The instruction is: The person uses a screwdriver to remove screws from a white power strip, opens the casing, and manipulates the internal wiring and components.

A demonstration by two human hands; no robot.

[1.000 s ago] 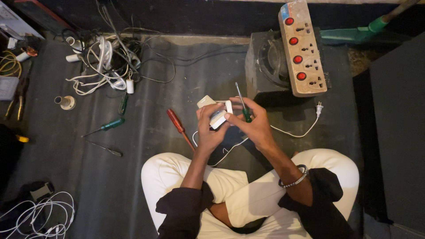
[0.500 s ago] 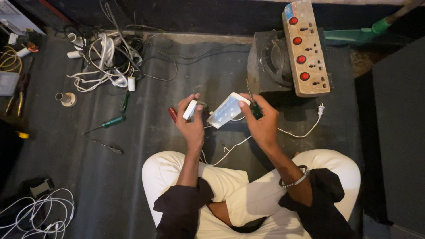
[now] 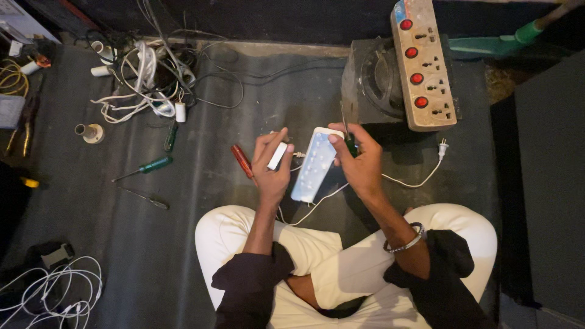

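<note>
I sit cross-legged on a dark floor mat. My left hand (image 3: 271, 167) holds a small white part (image 3: 277, 156) pinched between thumb and fingers. My right hand (image 3: 361, 161) holds a white oblong cover (image 3: 314, 166), its inner side with rows of small bumps facing up, together with a dark-handled screwdriver (image 3: 348, 141). A thin white cord (image 3: 414, 180) with a plug (image 3: 442, 147) trails off to the right. A red-handled screwdriver (image 3: 242, 161) lies on the mat just left of my left hand.
A beige power strip with red switches (image 3: 421, 64) rests on a dark box (image 3: 373, 85) ahead. A tangle of white cables (image 3: 143, 79), a green screwdriver (image 3: 149, 166), a small roll (image 3: 90, 132) and pliers (image 3: 24, 131) lie at the left. More white cable (image 3: 49, 292) sits bottom left.
My hands, together on the white piece a second ago, have pulled apart: the cover stays in my right hand, the small white part in my left.
</note>
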